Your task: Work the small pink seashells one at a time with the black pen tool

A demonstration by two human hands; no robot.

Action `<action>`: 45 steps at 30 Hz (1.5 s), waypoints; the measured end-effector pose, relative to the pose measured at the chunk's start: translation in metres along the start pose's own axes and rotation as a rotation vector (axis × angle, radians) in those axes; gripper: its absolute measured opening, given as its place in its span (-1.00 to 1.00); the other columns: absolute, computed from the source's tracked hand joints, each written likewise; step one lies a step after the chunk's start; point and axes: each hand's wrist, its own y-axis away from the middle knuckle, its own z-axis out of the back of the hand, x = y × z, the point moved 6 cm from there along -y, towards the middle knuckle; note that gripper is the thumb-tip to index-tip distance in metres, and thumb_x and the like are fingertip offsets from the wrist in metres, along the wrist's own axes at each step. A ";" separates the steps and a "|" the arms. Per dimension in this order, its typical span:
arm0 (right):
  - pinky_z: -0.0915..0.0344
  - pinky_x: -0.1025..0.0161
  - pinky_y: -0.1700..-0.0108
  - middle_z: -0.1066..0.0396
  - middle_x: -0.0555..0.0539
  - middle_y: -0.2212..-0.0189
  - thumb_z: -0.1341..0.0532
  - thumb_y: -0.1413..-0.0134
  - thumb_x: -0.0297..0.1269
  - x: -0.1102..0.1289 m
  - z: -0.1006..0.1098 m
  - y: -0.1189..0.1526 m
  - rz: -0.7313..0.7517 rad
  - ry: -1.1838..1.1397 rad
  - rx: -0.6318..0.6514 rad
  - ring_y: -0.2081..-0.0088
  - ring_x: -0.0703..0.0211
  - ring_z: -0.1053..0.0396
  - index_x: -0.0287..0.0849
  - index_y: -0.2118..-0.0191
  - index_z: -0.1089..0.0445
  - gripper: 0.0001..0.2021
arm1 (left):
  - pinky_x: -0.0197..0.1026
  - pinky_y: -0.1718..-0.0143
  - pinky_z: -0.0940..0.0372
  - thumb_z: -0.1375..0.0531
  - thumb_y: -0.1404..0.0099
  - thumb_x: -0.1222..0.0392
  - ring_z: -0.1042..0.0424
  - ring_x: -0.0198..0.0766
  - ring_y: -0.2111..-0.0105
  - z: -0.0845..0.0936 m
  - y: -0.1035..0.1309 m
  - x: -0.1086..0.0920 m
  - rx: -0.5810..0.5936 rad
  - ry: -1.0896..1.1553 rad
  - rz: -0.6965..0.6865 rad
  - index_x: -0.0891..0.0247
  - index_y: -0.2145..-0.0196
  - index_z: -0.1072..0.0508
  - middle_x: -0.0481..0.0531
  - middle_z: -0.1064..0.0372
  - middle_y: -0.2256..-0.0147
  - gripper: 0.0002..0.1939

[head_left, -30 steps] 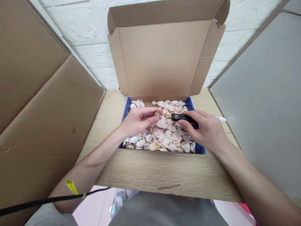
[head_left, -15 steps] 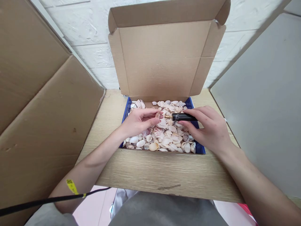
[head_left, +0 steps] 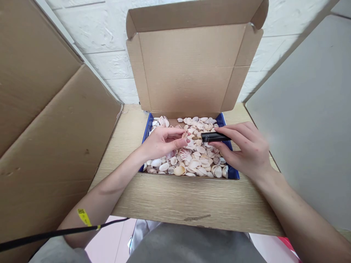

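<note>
Between the thumb and fingers of my left hand (head_left: 164, 141) is a small reddish-brown patterned seashell (head_left: 185, 134). My right hand (head_left: 244, 148) grips a slim black mini hand drill (head_left: 215, 136) with a brass-coloured chuck. The drill lies roughly level, its tip pointing left at the shell. Whether the thin bit touches the shell is too small to tell. Both hands are above an open cardboard box with blue sides (head_left: 234, 171), full of pale loose seashells (head_left: 196, 163). One larger shell with red stripes (head_left: 185, 154) lies below my left fingertips.
The box's brown lid (head_left: 189, 69) stands raised against the white brick wall (head_left: 109, 65). Cardboard (head_left: 55, 146) walls off the left, a pale grey panel (head_left: 307, 117) the right. A black cable (head_left: 55, 233) with a yellow tag crosses my left arm. The wooden tabletop (head_left: 192, 197) extends before the box.
The drill and my right hand have shifted very slightly down and right. The shell in my left fingers has turned or moved a little. Both holds are unchanged.
</note>
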 end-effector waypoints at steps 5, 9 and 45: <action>-0.38 0.14 0.31 -0.51 -0.09 0.34 -0.27 -0.12 -0.19 -0.001 -0.003 0.001 0.003 -0.035 0.028 0.34 0.08 -0.43 -0.08 0.13 -0.42 -0.79 | -0.24 0.30 -0.45 -0.31 -0.17 0.07 -0.50 -0.26 0.35 0.001 0.000 0.000 -0.024 0.024 -0.017 0.37 0.17 -0.56 0.10 -0.54 0.32 -0.66; -0.32 0.23 0.44 -0.53 -0.05 0.39 -0.21 -0.17 -0.11 -0.006 -0.012 0.005 -0.070 -0.061 0.145 0.43 0.15 -0.45 -0.11 0.19 -0.44 -0.79 | -0.20 0.25 -0.47 -0.32 -0.16 0.06 -0.52 -0.20 0.27 0.003 0.001 -0.002 -0.079 0.040 -0.033 0.35 0.15 -0.56 0.14 -0.54 0.20 -0.64; -0.39 0.13 0.29 -0.49 -0.10 0.29 -0.29 -0.10 -0.27 0.002 -0.001 0.001 0.095 -0.017 -0.018 0.32 0.08 -0.41 -0.05 0.04 -0.37 -0.72 | -0.28 0.44 -0.41 -0.37 -0.10 0.06 -0.54 -0.23 0.40 0.002 0.000 0.010 -0.030 0.093 0.078 0.37 0.11 -0.56 0.14 -0.58 0.33 -0.57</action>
